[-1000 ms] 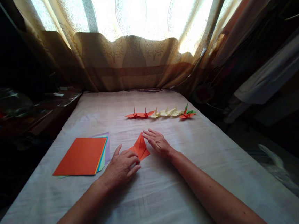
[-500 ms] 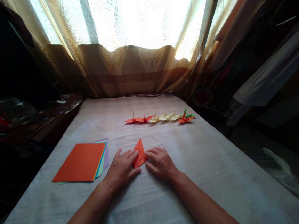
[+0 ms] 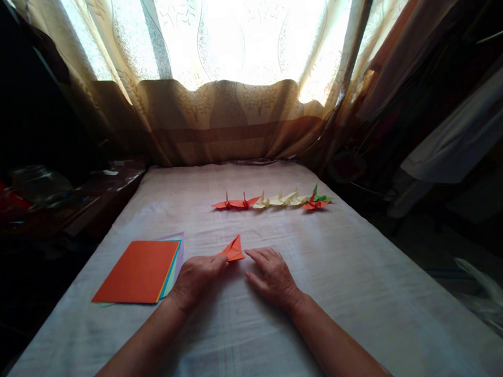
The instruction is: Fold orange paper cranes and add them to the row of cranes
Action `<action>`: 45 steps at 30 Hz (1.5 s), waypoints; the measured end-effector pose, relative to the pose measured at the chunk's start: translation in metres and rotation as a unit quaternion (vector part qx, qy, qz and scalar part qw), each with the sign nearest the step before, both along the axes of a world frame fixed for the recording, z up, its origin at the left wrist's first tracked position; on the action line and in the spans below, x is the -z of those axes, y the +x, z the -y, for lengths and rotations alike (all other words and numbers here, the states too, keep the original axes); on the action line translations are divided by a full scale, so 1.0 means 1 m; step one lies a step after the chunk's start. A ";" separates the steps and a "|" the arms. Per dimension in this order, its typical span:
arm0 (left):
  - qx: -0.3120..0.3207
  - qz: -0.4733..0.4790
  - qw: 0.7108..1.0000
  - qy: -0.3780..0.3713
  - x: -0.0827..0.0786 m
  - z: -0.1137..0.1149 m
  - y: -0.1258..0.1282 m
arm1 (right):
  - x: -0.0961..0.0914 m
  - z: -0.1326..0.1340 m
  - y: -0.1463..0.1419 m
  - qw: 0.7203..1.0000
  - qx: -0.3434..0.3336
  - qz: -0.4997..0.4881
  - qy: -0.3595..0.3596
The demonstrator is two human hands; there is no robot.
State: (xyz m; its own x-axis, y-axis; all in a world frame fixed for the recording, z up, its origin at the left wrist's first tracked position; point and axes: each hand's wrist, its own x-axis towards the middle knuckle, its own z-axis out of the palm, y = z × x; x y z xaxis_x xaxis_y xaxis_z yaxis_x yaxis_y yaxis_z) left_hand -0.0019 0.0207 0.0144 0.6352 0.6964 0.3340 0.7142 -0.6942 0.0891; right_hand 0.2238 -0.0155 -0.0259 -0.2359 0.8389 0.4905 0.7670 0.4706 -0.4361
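Observation:
An orange folded paper (image 3: 234,249) is pinched at its left end by my left hand (image 3: 201,277), thumb towards me. Part of the paper is hidden behind those fingers. My right hand (image 3: 271,276) rests on the cloth just right of the paper, apart from it, thumb and fingers spread with nothing between them. Left of my left hand lies a stack of coloured paper sheets (image 3: 138,272), orange on top, with yellow, blue, pale green and purple edges showing.
A row of folded paper cranes stands farther back: red cranes (image 3: 236,203), cream cranes (image 3: 281,200), an orange crane (image 3: 316,204) and a green crane (image 3: 321,197). A white cloth (image 3: 231,354) covers the surface. Behind hangs a curtain (image 3: 227,114); a dark shelf with a clear jar (image 3: 42,184) is left.
My left hand has gone from lying flat on the paper to pinching and tilting it up. The right fingers have come off the paper's edge. The view has shifted slightly.

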 end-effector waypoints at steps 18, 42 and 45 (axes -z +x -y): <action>-0.203 0.543 0.695 -0.425 0.009 0.025 0.018 | -0.007 -0.036 -0.038 0.839 0.028 -0.518 -0.166; 0.045 0.010 0.990 -0.134 0.025 0.001 -0.034 | -0.018 -0.055 -0.021 0.987 -0.156 0.019 -0.014; 0.052 0.029 0.992 -0.113 0.022 -0.001 -0.033 | -0.020 -0.040 -0.011 0.976 -0.209 0.061 -0.009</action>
State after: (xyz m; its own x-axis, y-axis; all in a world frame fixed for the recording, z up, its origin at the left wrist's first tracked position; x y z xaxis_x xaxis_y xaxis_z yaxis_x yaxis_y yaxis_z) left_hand -0.0349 0.0221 -0.0079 0.6914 0.6897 0.2152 0.6294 -0.7212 0.2893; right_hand 0.2131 0.0247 -0.0062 -0.6144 0.6662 0.4228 0.5572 0.7457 -0.3653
